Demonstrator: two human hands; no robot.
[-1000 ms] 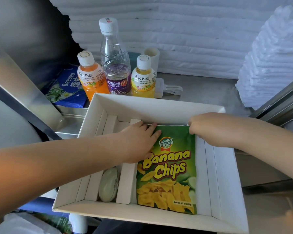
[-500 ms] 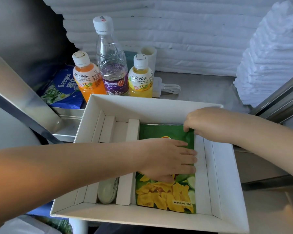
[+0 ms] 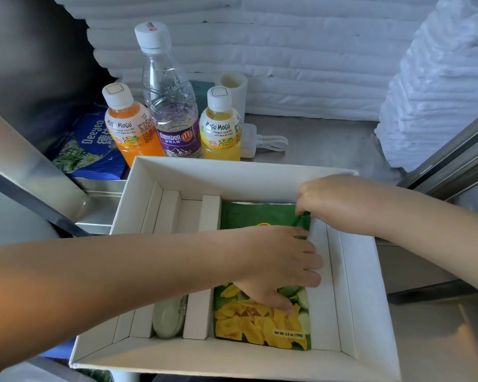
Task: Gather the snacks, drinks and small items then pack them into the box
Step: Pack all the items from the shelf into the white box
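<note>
As viewed from above: left hand (image 3: 276,268), fingers straight, pressing flat on the middle of the banana chips bag (image 3: 260,326); right hand (image 3: 334,202), fingers curled, pinching the bag's far right corner. Bag lying flat in the wide right compartment of the white box (image 3: 232,176); pale oval case (image 3: 167,318) in a narrow slot to its left. Just behind the box, upright on the steel table (image 3: 329,142): orange juice bottle (image 3: 130,128), water bottle (image 3: 171,106), pineapple juice bottle (image 3: 221,130). White charger (image 3: 248,139) beside the last; blue tissue pack (image 3: 91,144) at far left.
</note>
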